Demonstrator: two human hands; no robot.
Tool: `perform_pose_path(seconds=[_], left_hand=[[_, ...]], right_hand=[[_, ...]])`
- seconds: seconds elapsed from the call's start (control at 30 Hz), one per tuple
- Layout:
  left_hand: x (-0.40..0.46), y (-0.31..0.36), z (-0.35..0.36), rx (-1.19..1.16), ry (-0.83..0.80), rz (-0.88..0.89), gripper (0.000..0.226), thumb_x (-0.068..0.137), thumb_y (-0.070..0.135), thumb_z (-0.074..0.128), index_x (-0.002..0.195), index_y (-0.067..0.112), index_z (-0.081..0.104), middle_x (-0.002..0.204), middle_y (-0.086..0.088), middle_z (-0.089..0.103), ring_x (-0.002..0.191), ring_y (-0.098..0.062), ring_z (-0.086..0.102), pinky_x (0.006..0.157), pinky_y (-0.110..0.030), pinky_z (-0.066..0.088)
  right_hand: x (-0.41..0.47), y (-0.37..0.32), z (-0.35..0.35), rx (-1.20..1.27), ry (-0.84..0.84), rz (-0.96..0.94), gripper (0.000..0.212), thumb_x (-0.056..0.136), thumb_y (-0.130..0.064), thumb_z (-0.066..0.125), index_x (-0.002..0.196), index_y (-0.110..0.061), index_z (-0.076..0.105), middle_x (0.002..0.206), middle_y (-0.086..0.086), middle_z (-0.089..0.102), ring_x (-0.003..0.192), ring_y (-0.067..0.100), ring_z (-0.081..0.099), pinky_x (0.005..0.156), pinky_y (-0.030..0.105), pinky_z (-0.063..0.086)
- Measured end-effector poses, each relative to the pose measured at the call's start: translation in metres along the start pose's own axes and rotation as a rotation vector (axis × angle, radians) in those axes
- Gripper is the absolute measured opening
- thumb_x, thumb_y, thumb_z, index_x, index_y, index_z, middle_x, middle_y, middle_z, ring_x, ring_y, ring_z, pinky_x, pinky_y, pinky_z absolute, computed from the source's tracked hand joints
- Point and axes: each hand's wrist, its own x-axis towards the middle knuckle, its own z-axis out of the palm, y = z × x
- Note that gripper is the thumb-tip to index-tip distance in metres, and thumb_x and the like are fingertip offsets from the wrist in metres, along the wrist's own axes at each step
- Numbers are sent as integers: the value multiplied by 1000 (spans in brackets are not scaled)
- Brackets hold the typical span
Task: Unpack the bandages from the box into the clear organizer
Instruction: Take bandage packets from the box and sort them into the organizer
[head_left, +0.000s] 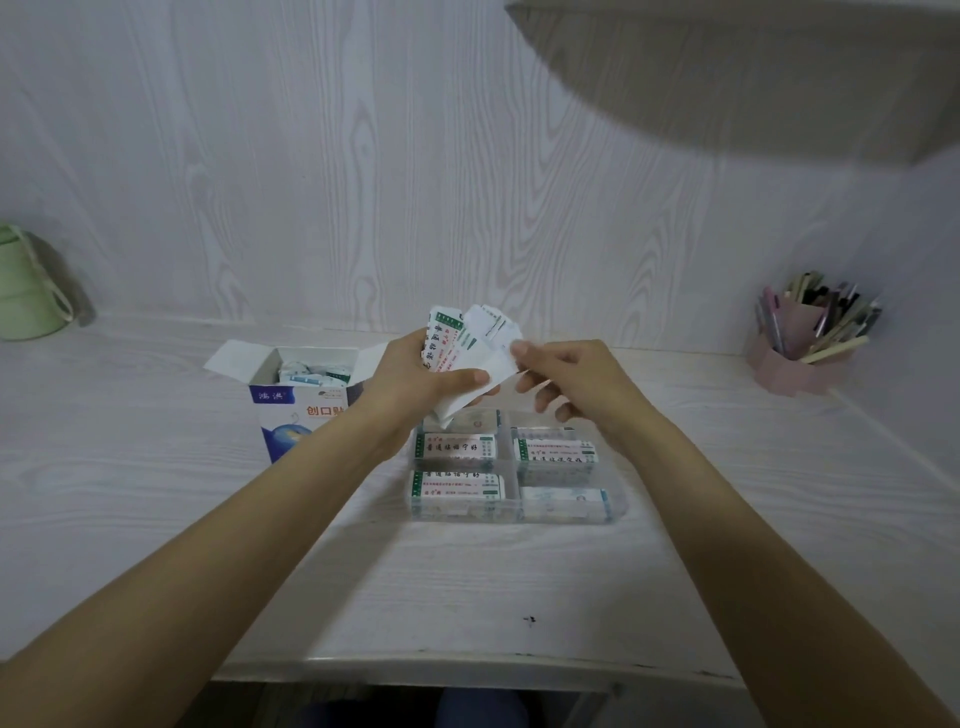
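Both forearms reach over the surface (156, 493) toward a clear organizer (511, 470) partly filled with bandages. Above it, the left hand (415, 379) grips a fanned bandage bundle (467, 345); the right hand (566, 376) pinches one edge. Left stands the open box (296, 400).

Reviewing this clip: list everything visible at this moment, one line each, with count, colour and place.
bandage box: one, blue and white, flaps open, left of centre on the desk, packets inside
clear organizer: one, transparent, centre of the desk, compartments holding white bandage packs
bandage strips: a fanned bunch, white with green and red print, held above the organizer
pen holder: one, pink, far right, full of pens
green container: one, pale green, far left edge
desk: one, white woodgrain
left hand: grips the bunch
right hand: pinches one strip
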Motion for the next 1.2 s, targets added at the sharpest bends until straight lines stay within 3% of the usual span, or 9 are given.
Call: perform_pose_path(seconds=[0.1, 0.2, 0.3, 0.43, 0.53, 0.63, 0.7, 0.87, 1.2], left_hand=[[-2, 1, 6, 25, -15, 9, 42, 71, 9, 79, 109, 16, 63, 103, -2, 70, 94, -19, 66, 81, -34, 55], [-6, 3, 8, 0, -5, 12, 35, 74, 9, 76, 105, 17, 63, 100, 0, 69, 93, -19, 65, 81, -33, 54], [-11, 5, 10, 16, 6, 19, 34, 75, 6, 75, 104, 17, 62, 100, 0, 68, 91, -18, 65, 78, -33, 55], [-20, 10, 17, 54, -2, 48, 32, 78, 6, 73, 104, 18, 61, 92, 5, 67, 76, -12, 65, 55, -22, 55], [-24, 13, 14, 17, 45, 44, 28, 81, 5, 70, 106, 12, 59, 93, -3, 68, 72, -17, 69, 58, -24, 57], [-27, 15, 3, -35, 88, 64, 28, 84, 0, 65, 110, 8, 58, 93, -11, 71, 75, -21, 72, 69, -29, 59], [-29, 17, -3, -53, 116, 80, 26, 85, -1, 64, 109, 8, 58, 88, -9, 71, 72, -18, 72, 63, -24, 58], [-31, 23, -16, -68, 140, 90, 25, 85, -3, 63, 106, 8, 58, 84, -6, 70, 66, -15, 72, 59, -21, 57], [-18, 22, -34, -57, 167, 85, 22, 84, -1, 65, 99, 13, 59, 81, -3, 70, 66, -14, 72, 56, -19, 55]], right_hand=[[-7, 1, 8, 108, -44, 53, 8, 80, -14, 74, 85, -8, 72, 70, 1, 71, 52, 5, 56, 46, 15, 42], [-12, 8, 5, 281, 38, 94, 14, 79, -3, 72, 92, 2, 69, 71, 8, 68, 50, 5, 55, 50, 15, 47], [-18, 14, 0, 473, 93, 110, 11, 81, 0, 69, 90, 5, 67, 68, 9, 66, 52, 7, 61, 54, 14, 51], [-28, 13, -4, 886, 81, 154, 5, 85, 5, 61, 89, 7, 63, 82, 13, 68, 67, 13, 70, 60, 15, 55], [-29, 12, -7, 1050, 98, 207, 15, 88, -11, 63, 79, 1, 60, 80, 15, 66, 66, 16, 70, 63, 20, 58], [-25, 13, -7, 864, 101, 181, 20, 89, -17, 63, 75, -3, 59, 73, 9, 63, 64, 12, 65, 63, 17, 57], [-18, 15, -2, 612, 89, 127, 3, 86, 0, 63, 84, 0, 62, 84, 11, 63, 72, 13, 64, 66, 14, 55], [4, 17, 11, 93, 134, 3, 12, 81, 1, 70, 92, -3, 71, 85, 4, 67, 84, 17, 64, 75, 17, 53], [35, 24, 51, -434, 20, -102, 10, 81, -5, 71, 90, -7, 73, 76, -4, 62, 70, 2, 54, 59, 7, 40]])
